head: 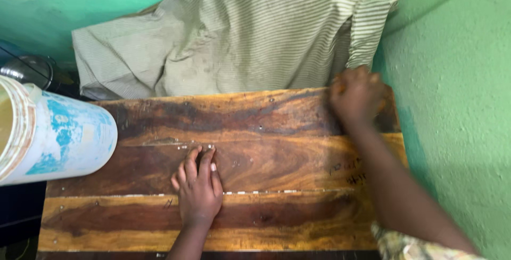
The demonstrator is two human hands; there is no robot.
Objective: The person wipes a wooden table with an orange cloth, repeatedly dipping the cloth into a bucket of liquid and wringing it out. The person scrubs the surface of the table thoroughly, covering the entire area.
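Standing right behind them, looking down on a dark brown wooden plank tabletop (277,169) w/ yellowish streaks and a few small nail heads in it.

Left hand (198,185) lies flat, palm down, on the wood at about 6 o'clock of the top. Fingers are straight and close together, pointing to 12, nothing under or in them afaict, just skin on wood.

Right hand (357,96) is out at approx 2 o'clock, near the far edge of the tabletop and close to the green painted wall (458,105). It's blurry and curled into a loose fist, knuckles up. There's a hint of orange by the fingers but can't tell if it's clamped on sthg or just closed on itself. The sleeve (410,246) on that arm is a yellowish patterned fabric, down at 5 o'clock.

At 12 o'clock a grey-and-white striped crumpled cloth (239,36) is heaped beyond the far edge of the wood, its near hem touching the plank; the right hand sits just beside its right corner.

At 9 o'clock a white plastic bucket with worn blue print (64,137) lies tilted, overlapping the left edge of the top. Behind it, around 10, a dark shiny metal pot (32,71), partly hidden.
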